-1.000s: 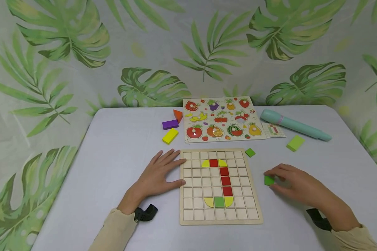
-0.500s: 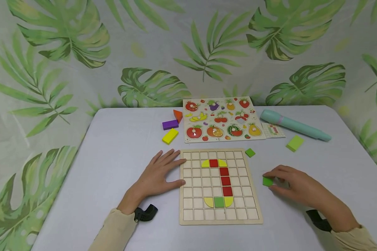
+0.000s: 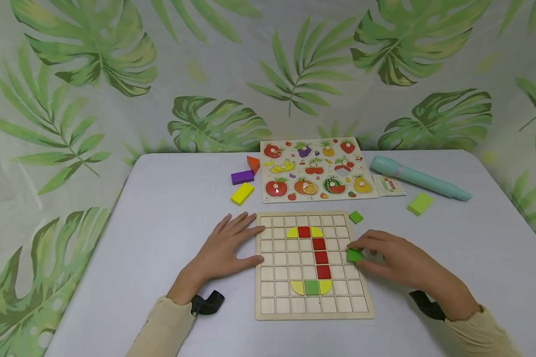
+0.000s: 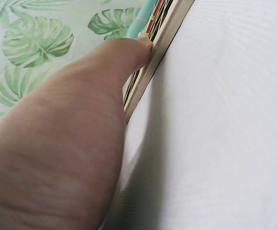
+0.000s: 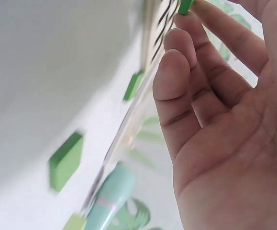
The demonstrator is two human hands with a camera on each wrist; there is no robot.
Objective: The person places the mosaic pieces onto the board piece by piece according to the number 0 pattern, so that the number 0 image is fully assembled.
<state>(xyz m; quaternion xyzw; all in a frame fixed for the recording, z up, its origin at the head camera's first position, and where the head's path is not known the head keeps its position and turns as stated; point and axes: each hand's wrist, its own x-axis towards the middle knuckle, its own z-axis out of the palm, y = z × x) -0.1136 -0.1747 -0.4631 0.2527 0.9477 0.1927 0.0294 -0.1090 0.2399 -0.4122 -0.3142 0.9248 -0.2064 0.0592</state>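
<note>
A wooden grid board (image 3: 268, 316) lies on the table. Yellow quarter-round tiles (image 3: 297, 287), red square tiles (image 3: 323, 271) and one green square tile (image 3: 311, 287) sit in its cells. Along the board's left edge my left hand (image 3: 223, 250) rests with its fingers spread, thumb and a finger touching the rim. My right hand (image 3: 399, 255) pinches a second green square tile (image 3: 354, 255) between thumb and fingers, over the board's right edge. In the right wrist view that tile (image 5: 185, 5) shows only at the top.
Beyond the board lie a fruit puzzle (image 3: 319, 171), a pattern card (image 3: 389, 185) and a teal pen-shaped object (image 3: 422, 178). Loose pieces include a green tile (image 3: 356, 217), a light green block (image 3: 420, 204), and yellow (image 3: 242, 194), purple (image 3: 242, 177) and orange (image 3: 253, 164) blocks.
My right hand has moved left with the green square tile, from the table beside the board to over its right edge. The left hand has stayed still.
</note>
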